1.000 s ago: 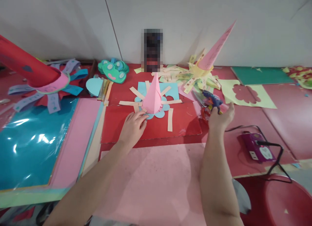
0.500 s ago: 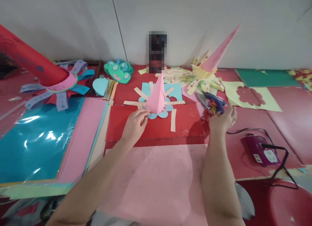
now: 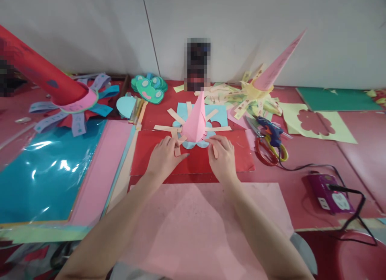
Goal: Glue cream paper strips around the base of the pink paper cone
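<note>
- My left hand (image 3: 164, 159) lies palm down on the red sheet (image 3: 235, 157), just in front of the cone (image 3: 194, 121). Thumb and forefinger pinch the near strip (image 3: 177, 150), a short beige piece that points toward me.
- My right hand (image 3: 221, 157) is just beside it, also palm down, with the fingers bent over a second strip (image 3: 215, 151). Only a bit of that strip shows between the fingers, so I cannot tell whether I grip it or only press on it.
- The cone is pink and stands upright between my two hands and a little beyond them. It sits on a blue flower shape (image 3: 193, 143), and more beige strips fan out from its base.
- The glue gun (image 3: 271, 129) lies on the counter (image 3: 304, 155) to my right, well apart from my hand. Red scissors (image 3: 267, 153) lie just beside it.
- A purple power strip (image 3: 330, 193) sits further right, nearer to me.
- A pale pink sheet (image 3: 196, 215) lies under my forearms.
- To the left lie a teal sheet (image 3: 39, 171) and some frog cutouts (image 3: 149, 89).
</note>
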A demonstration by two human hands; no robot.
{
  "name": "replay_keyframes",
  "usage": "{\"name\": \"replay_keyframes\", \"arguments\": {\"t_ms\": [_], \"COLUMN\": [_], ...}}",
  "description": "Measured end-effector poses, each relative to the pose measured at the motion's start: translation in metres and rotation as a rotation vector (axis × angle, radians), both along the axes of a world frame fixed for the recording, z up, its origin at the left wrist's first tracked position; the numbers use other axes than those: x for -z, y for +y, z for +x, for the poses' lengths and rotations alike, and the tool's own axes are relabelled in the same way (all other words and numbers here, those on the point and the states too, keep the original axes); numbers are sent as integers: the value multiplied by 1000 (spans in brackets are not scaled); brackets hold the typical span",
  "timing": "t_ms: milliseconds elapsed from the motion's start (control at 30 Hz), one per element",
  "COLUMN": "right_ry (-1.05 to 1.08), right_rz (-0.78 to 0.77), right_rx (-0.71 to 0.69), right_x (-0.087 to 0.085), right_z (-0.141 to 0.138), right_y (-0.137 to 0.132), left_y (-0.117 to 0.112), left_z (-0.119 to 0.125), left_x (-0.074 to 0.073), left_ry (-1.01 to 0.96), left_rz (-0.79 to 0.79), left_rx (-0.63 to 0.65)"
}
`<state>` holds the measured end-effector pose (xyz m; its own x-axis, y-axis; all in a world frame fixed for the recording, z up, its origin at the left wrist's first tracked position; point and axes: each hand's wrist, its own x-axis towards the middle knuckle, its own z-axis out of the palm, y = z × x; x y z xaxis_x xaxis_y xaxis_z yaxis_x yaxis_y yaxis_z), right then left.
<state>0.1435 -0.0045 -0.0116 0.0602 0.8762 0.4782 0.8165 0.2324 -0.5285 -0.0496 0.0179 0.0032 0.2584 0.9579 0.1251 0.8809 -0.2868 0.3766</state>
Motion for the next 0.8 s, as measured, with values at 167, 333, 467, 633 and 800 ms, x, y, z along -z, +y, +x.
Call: {"name": "replay_keyframes", "arguments": {"t_ms": [167, 333, 467, 633, 800], "right_ry": [-21, -35, -27, -23, -27], "right_rz": [-109, -134, -161, -177, -146], "right_rx": [-37, -39, -51, -49, -46], "right_x": [12, 14, 12, 10, 7], "right_z": [5, 7, 7, 7, 9], "right_y": [4, 5, 4, 4, 4], "left_y": [4, 8, 4, 2, 4], "left_z": [-13, -19, -18, -22, -24], "left_x": [-13, -22, -22, -21, -25], "left_ry": [43, 54, 123, 140, 103], "left_rz": [-100, -105, -34, -6, 92], "left_rx": [204, 317, 349, 320, 282]}}
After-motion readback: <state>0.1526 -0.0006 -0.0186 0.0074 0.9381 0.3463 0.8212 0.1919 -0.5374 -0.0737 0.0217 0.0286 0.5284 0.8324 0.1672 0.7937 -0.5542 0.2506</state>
